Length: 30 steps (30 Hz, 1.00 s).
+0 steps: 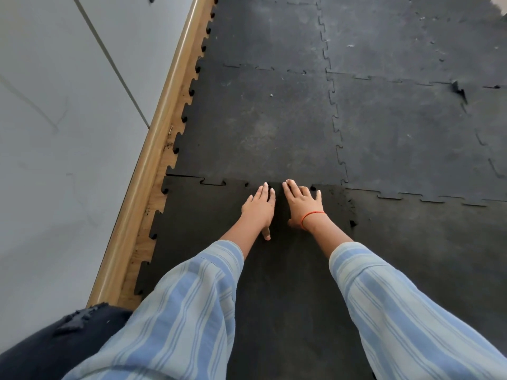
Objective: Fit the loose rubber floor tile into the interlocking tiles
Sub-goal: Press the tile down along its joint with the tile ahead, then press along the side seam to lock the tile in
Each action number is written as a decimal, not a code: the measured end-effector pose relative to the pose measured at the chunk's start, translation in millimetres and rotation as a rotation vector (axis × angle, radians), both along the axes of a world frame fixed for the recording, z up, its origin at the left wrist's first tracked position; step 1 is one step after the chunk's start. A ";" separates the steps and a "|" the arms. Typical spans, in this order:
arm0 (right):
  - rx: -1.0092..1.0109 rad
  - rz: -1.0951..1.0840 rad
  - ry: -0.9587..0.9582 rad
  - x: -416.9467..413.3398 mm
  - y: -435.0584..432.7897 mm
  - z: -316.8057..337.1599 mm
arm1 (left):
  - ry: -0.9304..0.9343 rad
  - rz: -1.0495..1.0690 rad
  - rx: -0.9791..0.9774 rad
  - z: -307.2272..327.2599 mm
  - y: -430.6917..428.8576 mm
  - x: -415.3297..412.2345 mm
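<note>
The loose rubber tile, darker black with jigsaw-tooth edges, lies flat under my arms. Its far edge meets the grey, scuffed interlocking tile ahead. The teeth at the left of that seam sit in place; near my fingers small dark gaps show. My left hand lies palm down on the loose tile, fingers spread, tips at the seam. My right hand, with an orange wrist thread, lies flat beside it, fingertips also at the seam. Neither hand grips anything.
A wooden skirting strip and a grey wall run along the left. More laid tiles fill the floor ahead and right. A torn, lifted corner shows at the far right. A dark cloth covers the lower left.
</note>
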State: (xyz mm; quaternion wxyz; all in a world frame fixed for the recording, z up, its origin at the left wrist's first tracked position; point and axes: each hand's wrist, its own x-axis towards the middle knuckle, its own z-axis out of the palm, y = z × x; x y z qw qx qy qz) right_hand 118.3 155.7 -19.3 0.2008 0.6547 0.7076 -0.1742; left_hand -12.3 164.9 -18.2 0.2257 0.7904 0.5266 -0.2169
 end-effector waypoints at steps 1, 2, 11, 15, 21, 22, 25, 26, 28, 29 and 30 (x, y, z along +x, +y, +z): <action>-0.003 0.002 0.018 2.4 -5.2 -2.0 | 0.004 0.019 0.015 -0.2 -2.3 2.4; -0.003 -0.004 0.035 4.1 -11.5 -4.6 | 0.010 0.023 0.030 -0.6 -3.9 2.4; -0.111 -0.029 0.050 2.5 -6.0 -12.2 | 0.123 -0.097 -0.051 -5.4 16.2 -2.2; -0.107 -0.034 0.055 3.3 -5.7 -12.0 | 0.085 -0.075 -0.031 -3.4 17.6 -1.4; -0.032 -0.232 0.098 28.3 -21.6 -14.6 | 0.025 0.503 0.020 -6.5 3.4 -91.3; -0.035 -0.254 0.094 32.2 -24.0 -15.3 | 0.040 0.539 0.010 -6.3 5.2 -106.3; -0.050 -0.276 0.084 29.5 -22.7 -17.2 | 0.053 0.504 -0.045 -9.9 15.6 -121.9; -0.057 -0.286 0.084 26.1 -20.6 -17.1 | 0.046 0.495 -0.061 -11.7 18.6 -121.0; -0.076 -0.288 0.071 21.7 -16.9 -17.7 | 0.045 0.501 -0.081 -15.6 20.7 -119.2; -0.098 -0.286 0.071 21.7 -14.4 -15.8 | 0.049 0.506 -0.097 -15.6 21.4 -118.8; -0.123 -0.283 0.076 22.9 -11.2 -13.2 | 0.056 0.506 -0.111 -15.4 22.1 -118.9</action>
